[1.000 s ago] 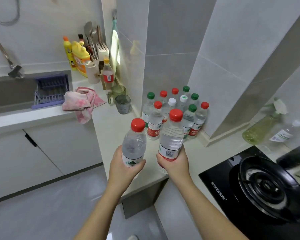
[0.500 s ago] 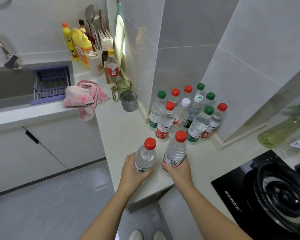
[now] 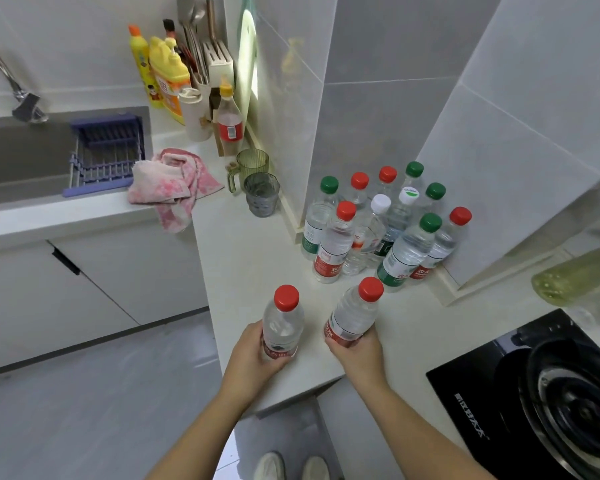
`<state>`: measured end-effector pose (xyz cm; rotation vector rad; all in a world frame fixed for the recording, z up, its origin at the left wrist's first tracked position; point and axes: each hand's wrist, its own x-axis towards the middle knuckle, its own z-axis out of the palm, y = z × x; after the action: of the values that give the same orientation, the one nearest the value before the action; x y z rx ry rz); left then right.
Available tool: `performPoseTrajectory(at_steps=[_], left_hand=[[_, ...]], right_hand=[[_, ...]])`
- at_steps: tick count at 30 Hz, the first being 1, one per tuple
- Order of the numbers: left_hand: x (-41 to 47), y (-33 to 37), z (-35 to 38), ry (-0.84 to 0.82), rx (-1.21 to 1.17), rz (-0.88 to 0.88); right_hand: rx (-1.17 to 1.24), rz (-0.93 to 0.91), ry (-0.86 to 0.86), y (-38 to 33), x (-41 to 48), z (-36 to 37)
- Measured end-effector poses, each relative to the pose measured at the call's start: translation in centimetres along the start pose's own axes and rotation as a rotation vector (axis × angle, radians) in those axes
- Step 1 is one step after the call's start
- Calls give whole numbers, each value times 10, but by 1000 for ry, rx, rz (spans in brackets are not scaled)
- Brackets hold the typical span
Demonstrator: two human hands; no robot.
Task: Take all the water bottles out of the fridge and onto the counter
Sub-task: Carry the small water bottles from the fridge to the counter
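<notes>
Left hand (image 3: 253, 355) grips the lower body of a clear plastic red-capped water bottle (image 3: 283, 327). Right hand (image 3: 357, 351) grips a second clear red-capped bottle (image 3: 354, 315), tilted away; both are at the near edge of the white counter (image 3: 243, 258), can't tell if the bases touch it. Further back, a cluster of clear bottles (image 3: 333, 244) with red, green and white caps stands in the tiled corner, then a grey ribbed tumbler (image 3: 261, 194) and a pink towel (image 3: 168, 178).
</notes>
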<state>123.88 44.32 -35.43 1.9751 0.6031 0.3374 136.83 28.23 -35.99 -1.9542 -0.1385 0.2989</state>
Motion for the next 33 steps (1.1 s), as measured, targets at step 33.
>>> performPoseTrajectory(at_steps=[33], left_hand=[[108, 65, 92, -185, 335, -133]], right_hand=[[-167, -23, 169, 3, 90, -38]])
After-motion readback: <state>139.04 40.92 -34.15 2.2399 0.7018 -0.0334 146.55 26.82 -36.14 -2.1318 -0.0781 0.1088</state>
